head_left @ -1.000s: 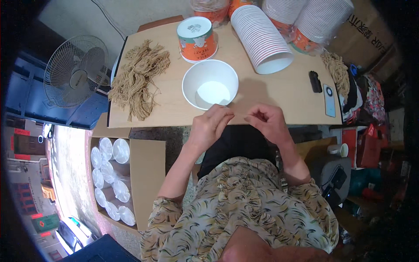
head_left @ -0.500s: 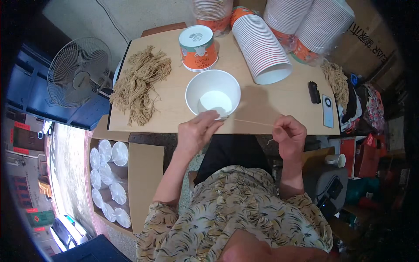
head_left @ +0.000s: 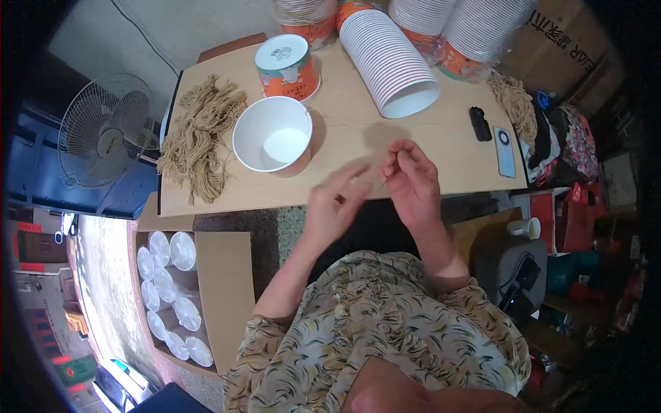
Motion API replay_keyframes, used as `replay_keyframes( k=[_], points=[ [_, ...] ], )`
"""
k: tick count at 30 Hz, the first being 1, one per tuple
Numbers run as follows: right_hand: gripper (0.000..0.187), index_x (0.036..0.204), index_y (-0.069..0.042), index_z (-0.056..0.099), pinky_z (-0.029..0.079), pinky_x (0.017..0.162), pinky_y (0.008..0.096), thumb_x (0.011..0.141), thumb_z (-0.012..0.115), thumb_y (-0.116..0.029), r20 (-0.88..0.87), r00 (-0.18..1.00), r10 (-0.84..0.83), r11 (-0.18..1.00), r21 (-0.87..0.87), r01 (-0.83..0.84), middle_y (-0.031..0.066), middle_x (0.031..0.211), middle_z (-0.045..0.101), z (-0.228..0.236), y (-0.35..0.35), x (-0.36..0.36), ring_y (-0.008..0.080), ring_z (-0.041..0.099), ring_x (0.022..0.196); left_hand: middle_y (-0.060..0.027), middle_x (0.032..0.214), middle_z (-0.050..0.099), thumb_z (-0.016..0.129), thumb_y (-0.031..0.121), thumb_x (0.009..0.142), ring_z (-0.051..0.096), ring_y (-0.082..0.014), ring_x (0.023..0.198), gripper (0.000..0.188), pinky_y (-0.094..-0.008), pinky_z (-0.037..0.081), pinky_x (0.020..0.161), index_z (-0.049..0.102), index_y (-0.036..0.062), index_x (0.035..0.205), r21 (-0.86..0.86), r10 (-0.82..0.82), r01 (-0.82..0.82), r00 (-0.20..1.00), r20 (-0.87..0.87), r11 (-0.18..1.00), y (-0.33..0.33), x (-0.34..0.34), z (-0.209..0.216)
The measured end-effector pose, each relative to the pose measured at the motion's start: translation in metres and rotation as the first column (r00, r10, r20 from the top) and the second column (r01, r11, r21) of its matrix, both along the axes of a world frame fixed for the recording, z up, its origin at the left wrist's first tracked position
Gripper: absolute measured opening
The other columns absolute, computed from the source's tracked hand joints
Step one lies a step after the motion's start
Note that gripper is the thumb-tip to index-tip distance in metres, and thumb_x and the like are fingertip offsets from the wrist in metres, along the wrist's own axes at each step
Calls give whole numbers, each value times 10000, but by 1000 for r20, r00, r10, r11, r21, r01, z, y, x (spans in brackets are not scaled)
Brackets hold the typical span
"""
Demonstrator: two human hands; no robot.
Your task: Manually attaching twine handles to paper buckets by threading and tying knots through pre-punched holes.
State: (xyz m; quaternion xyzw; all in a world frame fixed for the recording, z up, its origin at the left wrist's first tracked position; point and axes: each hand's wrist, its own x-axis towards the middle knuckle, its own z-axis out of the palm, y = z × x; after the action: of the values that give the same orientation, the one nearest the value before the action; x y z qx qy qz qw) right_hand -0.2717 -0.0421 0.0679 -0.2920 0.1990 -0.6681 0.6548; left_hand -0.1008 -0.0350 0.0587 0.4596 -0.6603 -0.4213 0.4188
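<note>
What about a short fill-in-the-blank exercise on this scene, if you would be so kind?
The left hand is nearer the open white bucket than the ____ hand.
The tan strands nearest the fan lie to the ____ of that bucket.
The long unbagged stack lies on its ____.
The small object beside the phone is coloured ____.

Missing words: right; left; side; black.

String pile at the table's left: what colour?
The string pile is tan, best in the head view.
</note>
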Motion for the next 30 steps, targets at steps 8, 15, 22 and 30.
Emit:
replay_keyframes(
  k=[8,15,22,30],
  points=[
    [151,1116,-2,580,414,718,263,1031,530,-117,-11,1000,-18,999,50,19,37,943,555,-23,-1,-7,119,471,780,-18,826,734,677,177,974,615,-34,651,166,-179,414,496,723,42,1058,449,-37,149,968,-248,881,23,19,-19],
    [227,1161,-26,639,479,831,336,944,623,-91,-809,538,-238,971,-200,129,89,1032,623,-78,-7,-17,204,599,923,-7,780,702,708,132,942,615,-48,612,125,-202,450,513,731,14,977,379,38,14,991,-128,925,45,60,-42],
    [228,1190,14,617,509,800,313,1009,556,-110,-900,423,-106,900,-268,-343,129,940,676,-51,25,24,197,649,837,-139,766,664,734,52,831,646,-271,626,94,-343,510,588,727,28,921,-29,-85,96,961,265,995,32,46,-15],
    [124,976,-32,656,401,586,212,956,690,-150,-834,485,263,924,74,-374,-63,735,553,-55,26,9,23,465,654,-66,817,684,792,57,827,602,-123,667,109,-277,482,602,735,6,904,100,-91,74,979,182,992,27,62,-10]
  ],
)
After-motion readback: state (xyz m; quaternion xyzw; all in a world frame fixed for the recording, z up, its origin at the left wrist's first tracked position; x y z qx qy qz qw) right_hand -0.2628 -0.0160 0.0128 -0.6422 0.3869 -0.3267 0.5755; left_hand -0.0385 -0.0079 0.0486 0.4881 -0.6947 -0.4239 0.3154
